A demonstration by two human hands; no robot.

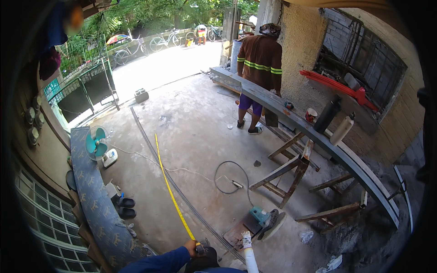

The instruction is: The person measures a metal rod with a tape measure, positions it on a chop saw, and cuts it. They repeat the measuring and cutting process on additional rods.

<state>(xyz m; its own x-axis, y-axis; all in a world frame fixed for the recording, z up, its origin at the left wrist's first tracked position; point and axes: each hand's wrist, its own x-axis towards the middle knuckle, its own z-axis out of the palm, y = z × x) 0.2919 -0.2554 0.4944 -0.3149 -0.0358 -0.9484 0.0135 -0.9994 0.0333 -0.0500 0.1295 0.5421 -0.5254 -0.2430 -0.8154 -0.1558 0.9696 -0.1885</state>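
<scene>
The tape measure (200, 248) is at the lower middle, its case in the left hand (191, 247). The fingers are closed around the case. The right hand cannot be identified with certainty: a white, sleeve-like shape (248, 250) rises from the lower edge, and any grip there cannot be told.

The yellow blade (170, 195) runs out from the case across the floor (191, 118). It crosses the line of the dark bars (148, 139); its far end is on their right side. Contact at the crossing cannot be confirmed. A pale cord (182, 169) also crosses the blade's line.

Right side: the cut-off saw (261, 217) is near the bars, just beyond the white shape. Its black cable (217, 175) loops over the floor, narrowing the bare strip between the bars and the trestle (291, 170). The trestles carry a long beam (291, 114); a co-worker (259, 68) stands along its far edge.

Left side: bare floor separates the blade from the slippers (126, 208), the fan (96, 143) and the patterned board (87, 177). The widest open area extends beyond the blade's far end, toward the bright roadway (168, 59).
</scene>
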